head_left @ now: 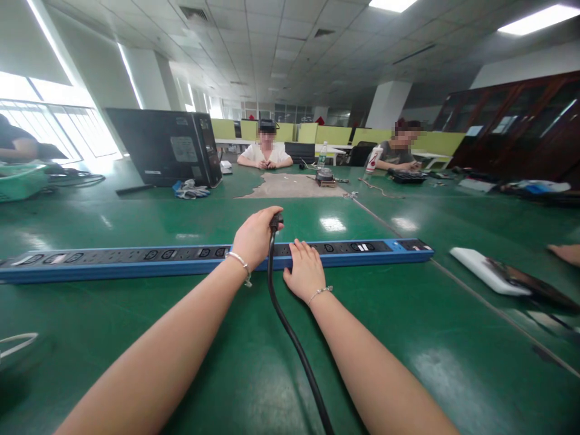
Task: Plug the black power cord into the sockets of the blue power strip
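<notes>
Head view: our left hand (254,240) grasps the black plug (275,222), over or just beyond the blue power strip (136,269) (we cannot tell which), whose long axis runs left to right; our right hand (307,270) rests on it, unclenched.

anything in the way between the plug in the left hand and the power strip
Nothing visible stands between the black plug, held in the left hand, and the blue power strip. The right hand rests on the strip, right of the plug.
</notes>
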Motion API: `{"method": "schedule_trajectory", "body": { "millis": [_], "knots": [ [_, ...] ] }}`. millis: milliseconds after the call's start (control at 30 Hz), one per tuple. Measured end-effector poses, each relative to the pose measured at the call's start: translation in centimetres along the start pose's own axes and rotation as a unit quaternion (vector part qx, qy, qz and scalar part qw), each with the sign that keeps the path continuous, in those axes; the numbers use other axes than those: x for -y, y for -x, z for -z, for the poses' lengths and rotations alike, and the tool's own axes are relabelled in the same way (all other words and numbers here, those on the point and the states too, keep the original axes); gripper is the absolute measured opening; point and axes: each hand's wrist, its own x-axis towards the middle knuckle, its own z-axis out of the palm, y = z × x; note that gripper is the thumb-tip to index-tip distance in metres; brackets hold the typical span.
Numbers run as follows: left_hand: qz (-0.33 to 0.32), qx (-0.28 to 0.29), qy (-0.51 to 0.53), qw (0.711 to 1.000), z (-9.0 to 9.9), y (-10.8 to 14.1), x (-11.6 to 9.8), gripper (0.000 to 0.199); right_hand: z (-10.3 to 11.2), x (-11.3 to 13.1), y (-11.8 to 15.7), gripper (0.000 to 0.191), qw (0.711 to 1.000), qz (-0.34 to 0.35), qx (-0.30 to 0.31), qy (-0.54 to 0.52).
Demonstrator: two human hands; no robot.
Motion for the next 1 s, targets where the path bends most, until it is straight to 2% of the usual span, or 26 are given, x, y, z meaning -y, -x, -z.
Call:
{"method": "schedule_trajectory", "body": {
  "millis": [167,233,300,400,633,833,1000],
  "knots": [
    [0.072,0.057,-0.044,0.995,2.8,3.3,6.3,0.039,-0.3,0.1,0.0,0.060,1.000,-0.006,-0.007,-0.005],
    [0.083,0.096,-0.053,0.991,3.2,4.7,8.4,0.041,-0.4,0.1,0.0,0.060,1.000,-0.006,-0.011,-0.006],
    [0.083,0.120,-0.056,0.988,3.2,5.6,9.5,0.042,-0.4,0.1,0.0,0.059,1.000,-0.007,-0.016,-0.006],
    [0.085,0.121,-0.055,0.987,2.7,6.0,9.9,0.042,-0.4,0.1,0.0,0.059,1.000,-0.007,-0.017,-0.006],
    [0.071,0.128,-0.096,0.985,1.6,6.1,9.2,0.042,-0.2,0.2,0.1,0.060,1.000,-0.004,-0.016,-0.001],
    [0.042,0.116,-0.169,0.978,1.9,6.9,7.5,0.041,-0.2,0.1,0.0,0.061,1.000,-0.007,-0.008,0.002],
    [0.050,0.112,-0.207,0.971,1.9,7.2,7.4,0.041,-0.2,0.1,-0.1,0.061,1.000,-0.008,-0.003,0.017]
  ]
}}
